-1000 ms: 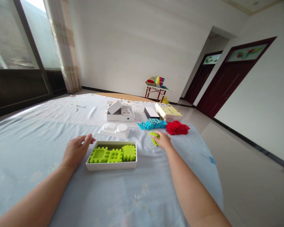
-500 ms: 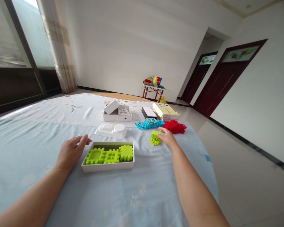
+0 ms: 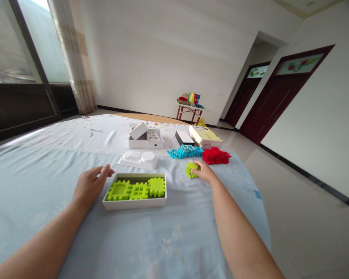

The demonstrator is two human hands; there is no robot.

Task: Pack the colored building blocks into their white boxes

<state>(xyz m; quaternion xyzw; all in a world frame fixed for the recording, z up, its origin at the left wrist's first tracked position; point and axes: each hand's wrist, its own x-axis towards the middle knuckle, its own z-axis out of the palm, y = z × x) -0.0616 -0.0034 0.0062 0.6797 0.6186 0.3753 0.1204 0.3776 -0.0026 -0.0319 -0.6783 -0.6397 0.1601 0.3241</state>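
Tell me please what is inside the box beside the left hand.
The box holds green toothed pieces; three faces show, the middle one with a window pattern. Whatever lies under these pieces is covered and cannot be seen.

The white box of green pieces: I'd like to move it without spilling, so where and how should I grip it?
Probably grip the white box by its short end walls, coming from left and right together: it lies flat, open-topped, wider than deep, with loose-looking green pieces inside.
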